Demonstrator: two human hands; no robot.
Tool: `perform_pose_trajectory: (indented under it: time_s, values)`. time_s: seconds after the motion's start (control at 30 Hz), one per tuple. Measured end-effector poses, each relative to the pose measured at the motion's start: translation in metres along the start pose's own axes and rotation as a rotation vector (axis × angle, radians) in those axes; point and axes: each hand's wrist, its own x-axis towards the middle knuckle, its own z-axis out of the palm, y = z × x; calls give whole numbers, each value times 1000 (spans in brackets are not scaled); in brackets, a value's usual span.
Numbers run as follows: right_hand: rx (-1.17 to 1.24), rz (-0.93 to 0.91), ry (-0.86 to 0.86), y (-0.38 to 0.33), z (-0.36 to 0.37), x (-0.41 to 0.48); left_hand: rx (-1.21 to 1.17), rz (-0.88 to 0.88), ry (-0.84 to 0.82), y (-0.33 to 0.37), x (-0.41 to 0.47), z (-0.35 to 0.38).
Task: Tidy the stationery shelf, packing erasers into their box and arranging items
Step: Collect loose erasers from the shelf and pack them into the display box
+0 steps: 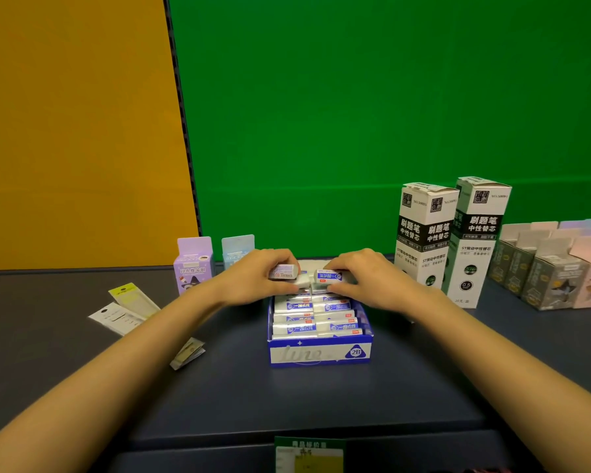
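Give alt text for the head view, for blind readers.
The left hand grips a white wrapped eraser and the right hand a second eraser above the far end of an open blue cardboard box of erasers on a dark shelf. Tall white cartons stand to its right.

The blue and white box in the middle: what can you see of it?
The box looks like thin cardboard, blue-edged with a white front panel bearing pale script and a 2B mark. It sits open-topped on the dark shelf. Wrapped erasers fill it in two columns. The left hand and right hand each hold one more over its far end; whether they touch it is unclear.
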Motion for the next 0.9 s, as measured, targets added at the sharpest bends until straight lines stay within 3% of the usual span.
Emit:
perform_pose_trajectory:
  time_s: [0.47, 0.9]
  values:
    - [98, 23, -9, 8, 1, -4, 318, 13, 85, 3, 6, 14]
    - [43, -23, -46, 3, -2, -6, 266, -31, 16, 11, 3, 7]
